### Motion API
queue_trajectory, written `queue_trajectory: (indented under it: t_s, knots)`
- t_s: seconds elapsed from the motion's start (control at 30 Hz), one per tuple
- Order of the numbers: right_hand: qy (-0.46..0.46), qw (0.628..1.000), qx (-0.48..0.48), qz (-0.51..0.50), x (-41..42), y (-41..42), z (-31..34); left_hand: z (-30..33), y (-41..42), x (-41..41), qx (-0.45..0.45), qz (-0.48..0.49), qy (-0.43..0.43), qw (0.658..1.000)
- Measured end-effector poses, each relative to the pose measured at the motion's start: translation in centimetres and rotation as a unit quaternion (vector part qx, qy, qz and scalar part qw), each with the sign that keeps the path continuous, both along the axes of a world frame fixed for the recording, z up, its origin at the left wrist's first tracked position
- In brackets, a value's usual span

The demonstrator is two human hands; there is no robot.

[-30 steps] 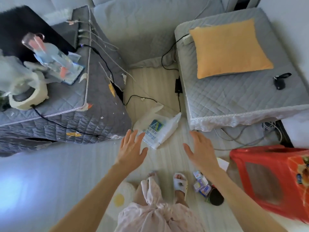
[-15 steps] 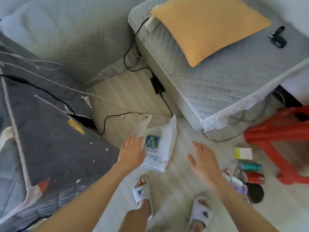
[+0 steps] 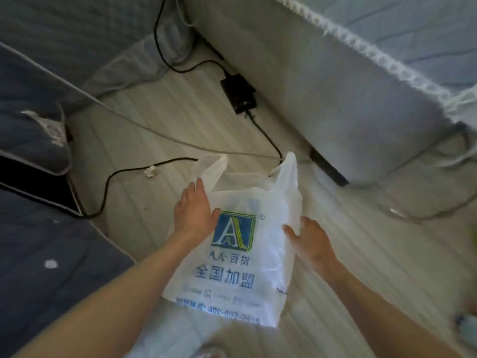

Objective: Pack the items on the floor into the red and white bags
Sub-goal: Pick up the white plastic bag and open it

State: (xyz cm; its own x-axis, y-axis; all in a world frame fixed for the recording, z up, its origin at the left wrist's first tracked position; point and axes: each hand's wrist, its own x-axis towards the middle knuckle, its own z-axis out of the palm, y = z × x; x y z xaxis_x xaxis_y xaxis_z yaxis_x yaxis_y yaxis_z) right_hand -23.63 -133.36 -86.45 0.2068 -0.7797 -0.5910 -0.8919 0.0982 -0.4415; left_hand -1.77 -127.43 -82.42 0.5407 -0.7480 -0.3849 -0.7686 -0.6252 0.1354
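Since a moment ago both your hands have reached the white bag point(image 3: 240, 244): left hand point(image 3: 195, 218) flat with fingers together, right hand point(image 3: 311, 240) curled at its edge.

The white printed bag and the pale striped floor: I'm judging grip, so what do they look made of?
White printed bag: thin, semi-translucent plastic film, seemingly; it creases softly and shines faintly. Pale striped floor: probably smooth laminate or vinyl planks, going by its straight seams; uncertain.

A single head-worn view looks steeply down from above, close over both forearms. The left hand point(image 3: 194, 215) and right hand point(image 3: 311, 240) sit near mid-frame on the white bag point(image 3: 240, 257). Beyond them the pale floor point(image 3: 165, 120) runs away toward the top edge. Wide-angle bending curves the borders.
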Motion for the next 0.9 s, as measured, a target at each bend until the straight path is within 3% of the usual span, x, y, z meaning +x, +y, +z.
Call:
queue_trajectory:
  t_s: [0.13, 0.23, 0.33, 0.43, 0.63, 0.77, 0.9]
  knots:
    - [-0.017, 0.988, 0.022, -0.153, 1.7, -0.1, -4.8, -3.0, -0.6, 0.2, -0.048, -0.002, -0.040, 0.998]
    - [-0.039, 0.978, 0.029, -0.202, 1.2, 0.7, -4.6, -1.9, 0.2, -0.6, -0.107, -0.016, -0.022, 0.994]
    - [-0.091, 0.978, 0.017, -0.184, 0.3, 1.3, -0.3, 2.8, 0.6, -2.1, -0.197, -0.035, 0.034, 0.979]
    - [-0.199, 0.957, 0.006, -0.210, -0.9, 0.7, 6.3, 9.3, 0.9, -4.6, -0.287, -0.060, 0.083, 0.952]
    - [-0.262, 0.934, -0.145, -0.195, -8.2, 3.1, 19.7, 19.2, 4.7, -13.0, -0.411, -0.108, 0.155, 0.892]
    - [-0.411, 0.841, 0.000, -0.353, -14.6, 7.0, 26.2, 23.7, 6.9, -18.8, -0.442, -0.205, 0.183, 0.854]
    - [-0.512, 0.763, 0.062, -0.389, -21.6, 11.7, 30.1, 26.8, 8.9, -24.3, -0.472, -0.331, 0.158, 0.802]
